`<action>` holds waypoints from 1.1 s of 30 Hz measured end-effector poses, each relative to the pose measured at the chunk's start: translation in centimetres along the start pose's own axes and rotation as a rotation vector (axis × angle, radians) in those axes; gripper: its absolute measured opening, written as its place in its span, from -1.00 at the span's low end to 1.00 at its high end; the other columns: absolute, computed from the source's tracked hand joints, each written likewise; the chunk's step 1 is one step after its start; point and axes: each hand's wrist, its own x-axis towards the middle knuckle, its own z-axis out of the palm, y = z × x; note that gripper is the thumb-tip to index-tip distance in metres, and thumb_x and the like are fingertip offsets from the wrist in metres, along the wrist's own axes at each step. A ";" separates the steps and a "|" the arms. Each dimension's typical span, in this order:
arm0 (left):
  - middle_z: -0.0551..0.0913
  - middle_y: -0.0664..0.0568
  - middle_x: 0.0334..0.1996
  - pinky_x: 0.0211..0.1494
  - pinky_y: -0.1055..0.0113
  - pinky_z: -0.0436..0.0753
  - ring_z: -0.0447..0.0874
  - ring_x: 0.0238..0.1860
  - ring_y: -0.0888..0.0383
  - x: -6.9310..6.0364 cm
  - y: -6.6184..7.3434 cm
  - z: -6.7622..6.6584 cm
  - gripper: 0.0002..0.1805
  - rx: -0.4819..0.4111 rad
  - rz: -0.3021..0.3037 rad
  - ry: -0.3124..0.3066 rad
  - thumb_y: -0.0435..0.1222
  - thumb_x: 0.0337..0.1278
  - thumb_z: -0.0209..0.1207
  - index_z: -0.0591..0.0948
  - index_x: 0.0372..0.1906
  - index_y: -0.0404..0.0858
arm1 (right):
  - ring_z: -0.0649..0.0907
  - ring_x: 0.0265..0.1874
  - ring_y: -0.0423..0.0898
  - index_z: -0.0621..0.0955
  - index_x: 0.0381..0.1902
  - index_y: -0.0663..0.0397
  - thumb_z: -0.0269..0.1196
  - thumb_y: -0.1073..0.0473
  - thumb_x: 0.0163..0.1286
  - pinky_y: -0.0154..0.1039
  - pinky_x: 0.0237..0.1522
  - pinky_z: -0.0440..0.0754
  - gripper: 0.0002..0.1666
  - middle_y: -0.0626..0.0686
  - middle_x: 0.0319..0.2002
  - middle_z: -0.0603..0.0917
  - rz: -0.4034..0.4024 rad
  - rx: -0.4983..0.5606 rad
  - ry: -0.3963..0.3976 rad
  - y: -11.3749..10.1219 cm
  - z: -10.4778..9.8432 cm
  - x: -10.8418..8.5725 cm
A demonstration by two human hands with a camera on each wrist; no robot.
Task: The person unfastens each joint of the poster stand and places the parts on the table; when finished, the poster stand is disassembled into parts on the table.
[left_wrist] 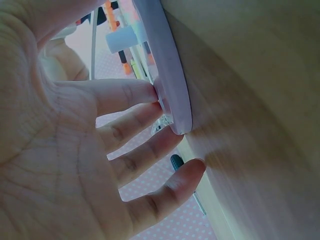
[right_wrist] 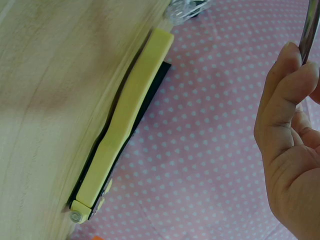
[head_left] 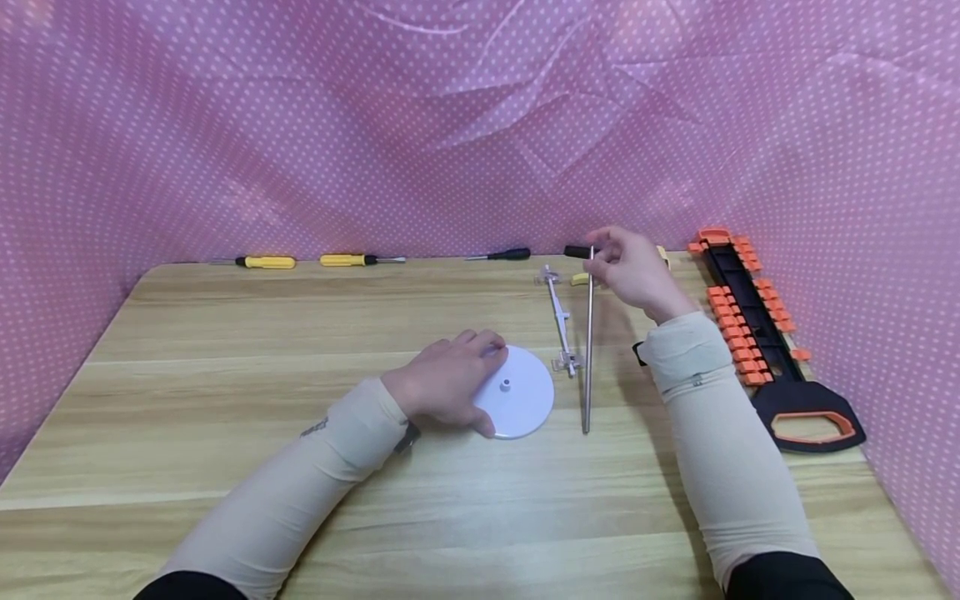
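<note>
In the head view my left hand [head_left: 453, 379] holds a white round disc [head_left: 525, 400] at its rim on the table, thumb on the near edge and fingers on the far edge. A small raised socket stands up from the disc. The left wrist view shows the fingertips against the disc's side [left_wrist: 175, 75]. My right hand [head_left: 630, 267] pinches a thin metal rod [head_left: 588, 350] near its upper end, and the rod hangs down right of the disc. Between them lies a white bar [head_left: 560, 315] with clear plastic pieces at both ends.
Two yellow screwdrivers [head_left: 270, 262] and a black screwdriver [head_left: 510, 254] line the table's back edge. A yellow-and-black tool [right_wrist: 125, 115] lies behind the right hand. On the right is a black rack with orange clips [head_left: 750, 317] and a handle. Pink dotted cloth [head_left: 450, 125] surrounds the table.
</note>
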 end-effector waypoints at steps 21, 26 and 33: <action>0.28 -0.01 0.59 0.46 -0.03 0.53 0.35 0.48 -0.02 -0.1 -0.1 -0.1 0.22 -0.003 0.022 0.018 0.26 -0.09 0.56 0.33 0.63 -0.23 | 0.73 -0.10 0.22 0.52 0.37 0.14 0.26 0.23 0.58 -0.03 -0.11 0.70 -0.54 0.30 -0.05 0.73 0.034 -0.052 -0.066 1.1 0.6 0.6; 0.28 -0.01 0.59 0.45 -0.03 0.53 0.34 0.48 -0.02 -0.1 -0.1 0.0 0.22 -0.006 0.024 0.019 0.26 -0.09 0.56 0.32 0.63 -0.23 | 0.73 -0.09 0.20 0.50 0.39 0.18 0.24 0.24 0.58 0.06 -0.01 0.71 -0.51 0.30 -0.03 0.73 0.041 -0.062 -0.092 1.4 0.6 0.8; 0.27 0.00 0.60 0.46 -0.02 0.52 0.34 0.49 -0.01 -0.1 -0.1 0.0 0.23 -0.007 0.022 0.015 0.25 -0.09 0.56 0.31 0.63 -0.23 | 0.75 -0.12 0.14 0.47 0.41 0.25 0.25 0.27 0.55 0.09 0.07 0.72 -0.47 0.33 0.02 0.74 0.059 -0.071 -0.132 1.7 0.8 0.9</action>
